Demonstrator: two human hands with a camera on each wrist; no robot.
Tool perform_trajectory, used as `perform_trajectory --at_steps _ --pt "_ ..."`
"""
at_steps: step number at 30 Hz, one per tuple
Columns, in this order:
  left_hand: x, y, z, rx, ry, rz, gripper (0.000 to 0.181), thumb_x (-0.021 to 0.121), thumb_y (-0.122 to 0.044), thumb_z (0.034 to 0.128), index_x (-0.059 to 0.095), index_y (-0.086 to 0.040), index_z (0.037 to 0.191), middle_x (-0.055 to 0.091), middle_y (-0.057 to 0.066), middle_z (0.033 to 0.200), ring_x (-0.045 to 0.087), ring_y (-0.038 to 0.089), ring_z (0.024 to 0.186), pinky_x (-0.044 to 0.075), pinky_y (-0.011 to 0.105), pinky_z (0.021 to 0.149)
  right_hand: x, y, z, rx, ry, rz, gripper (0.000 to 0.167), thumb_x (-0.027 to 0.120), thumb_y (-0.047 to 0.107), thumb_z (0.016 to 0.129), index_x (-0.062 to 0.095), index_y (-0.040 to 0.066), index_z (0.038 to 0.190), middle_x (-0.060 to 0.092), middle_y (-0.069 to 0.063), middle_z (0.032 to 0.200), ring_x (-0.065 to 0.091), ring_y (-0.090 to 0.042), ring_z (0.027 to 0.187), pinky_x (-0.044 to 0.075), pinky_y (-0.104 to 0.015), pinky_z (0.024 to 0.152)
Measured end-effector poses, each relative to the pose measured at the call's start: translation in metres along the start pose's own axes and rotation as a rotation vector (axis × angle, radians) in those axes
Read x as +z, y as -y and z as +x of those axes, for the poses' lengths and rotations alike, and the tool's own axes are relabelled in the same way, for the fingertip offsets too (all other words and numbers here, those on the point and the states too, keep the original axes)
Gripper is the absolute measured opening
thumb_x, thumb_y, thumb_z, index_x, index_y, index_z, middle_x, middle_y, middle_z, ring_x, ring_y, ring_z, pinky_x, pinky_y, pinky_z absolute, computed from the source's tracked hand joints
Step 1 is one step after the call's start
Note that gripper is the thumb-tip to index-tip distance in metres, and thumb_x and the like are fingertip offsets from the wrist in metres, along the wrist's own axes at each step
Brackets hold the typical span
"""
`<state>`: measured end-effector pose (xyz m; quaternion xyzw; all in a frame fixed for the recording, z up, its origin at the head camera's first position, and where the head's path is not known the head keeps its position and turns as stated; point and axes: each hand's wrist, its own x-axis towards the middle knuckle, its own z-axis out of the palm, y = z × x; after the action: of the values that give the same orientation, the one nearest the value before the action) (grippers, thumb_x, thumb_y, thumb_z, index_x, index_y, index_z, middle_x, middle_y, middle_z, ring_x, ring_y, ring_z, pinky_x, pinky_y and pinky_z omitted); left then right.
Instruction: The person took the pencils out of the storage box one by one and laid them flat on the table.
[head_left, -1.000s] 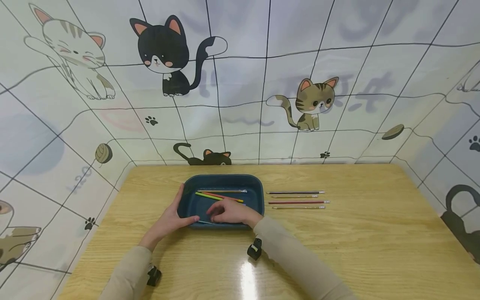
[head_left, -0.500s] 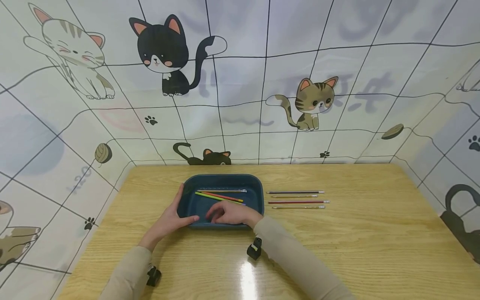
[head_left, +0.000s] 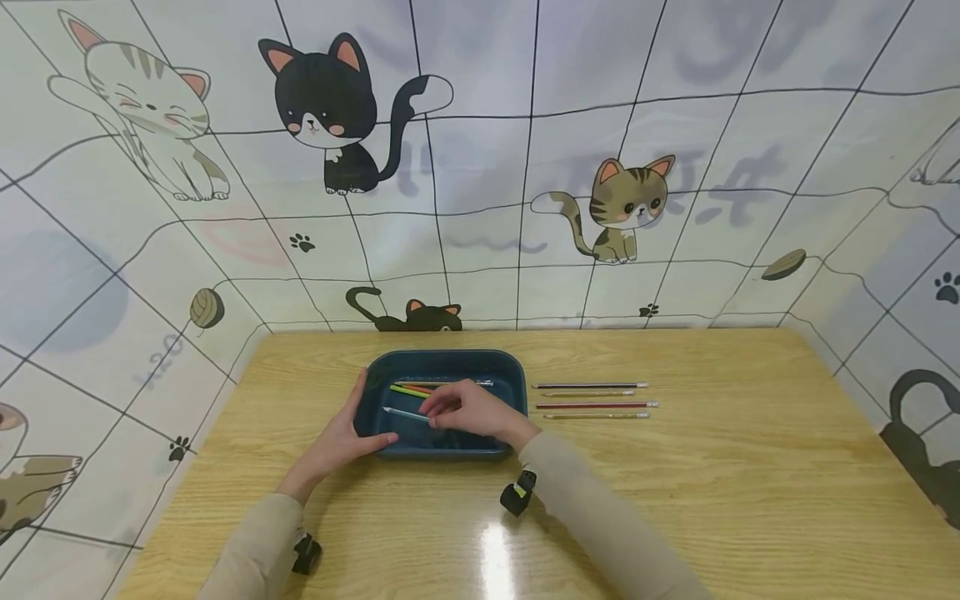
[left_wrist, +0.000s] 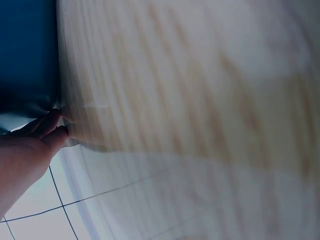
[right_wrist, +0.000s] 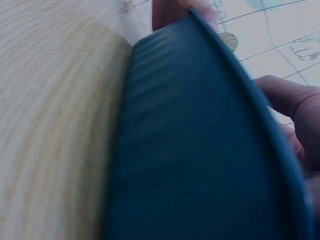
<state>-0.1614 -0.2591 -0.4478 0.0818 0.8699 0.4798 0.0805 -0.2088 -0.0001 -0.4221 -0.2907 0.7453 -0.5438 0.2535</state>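
Inside a dark blue tray [head_left: 442, 452], my right hand [head_left: 480, 412] pinches a pale blue pencil [head_left: 402, 412], whose tip points left. My left hand [head_left: 339, 439] holds the tray's left end, thumb over the front rim and fingers along the outer side. Behind the right hand, a green pencil [head_left: 408, 391], an orange one [head_left: 415, 385] and a wooden-coloured one [head_left: 483, 383] lie in the tray, partly covered by that hand. The left wrist view shows left fingers [left_wrist: 47, 127] against the tray's wall [left_wrist: 27, 55]. In the right wrist view the tray's side [right_wrist: 195, 130] hides much of the right hand [right_wrist: 307, 117].
To the right of the tray, several pencils [head_left: 597, 405] with white eraser ends lie in parallel rows on the wooden table [head_left: 712, 483]. A cloth printed with cats [head_left: 480, 167] stands behind the table and at both sides.
My right hand has risen from the tray's front side and moved slightly right and back, now with the pale blue pencil in its fingers. The left hand stays on the tray.
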Motion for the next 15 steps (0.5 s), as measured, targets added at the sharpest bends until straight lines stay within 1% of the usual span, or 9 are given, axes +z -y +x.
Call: perform_trajectory --at_steps 8,13,15 --pt "-0.001 0.0 0.0 -0.001 0.003 -0.005 0.113 0.079 -0.03 0.0812 -0.004 -0.016 0.156 0.0 0.018 0.16 0.005 0.043 0.143 0.013 0.062 0.109 -0.02 0.009 -0.015 -0.054 -0.024 -0.032 0.021 0.065 0.008 0.092 0.069 0.004 0.113 0.067 -0.002 0.106 0.063 -0.013 0.092 0.051 -0.029 0.079" --pt "-0.001 0.0 0.0 -0.001 0.006 -0.006 0.114 0.079 -0.03 0.081 -0.006 -0.022 0.156 -0.001 0.017 0.16 0.004 0.042 0.143 0.013 0.063 0.108 -0.036 0.013 -0.032 -0.076 -0.038 -0.041 0.022 0.064 0.006 0.092 0.068 0.003 0.114 0.067 -0.005 0.108 0.063 -0.015 0.09 0.051 -0.03 0.077" --pt "-0.001 0.0 -0.001 -0.003 0.008 -0.006 0.114 0.079 -0.03 0.0808 -0.005 -0.02 0.156 -0.002 0.017 0.16 0.004 0.042 0.143 0.014 0.063 0.108 -0.043 0.014 -0.041 -0.074 -0.046 -0.056 0.023 0.064 0.005 0.092 0.067 0.002 0.114 0.067 -0.006 0.108 0.063 -0.016 0.09 0.051 -0.031 0.076"
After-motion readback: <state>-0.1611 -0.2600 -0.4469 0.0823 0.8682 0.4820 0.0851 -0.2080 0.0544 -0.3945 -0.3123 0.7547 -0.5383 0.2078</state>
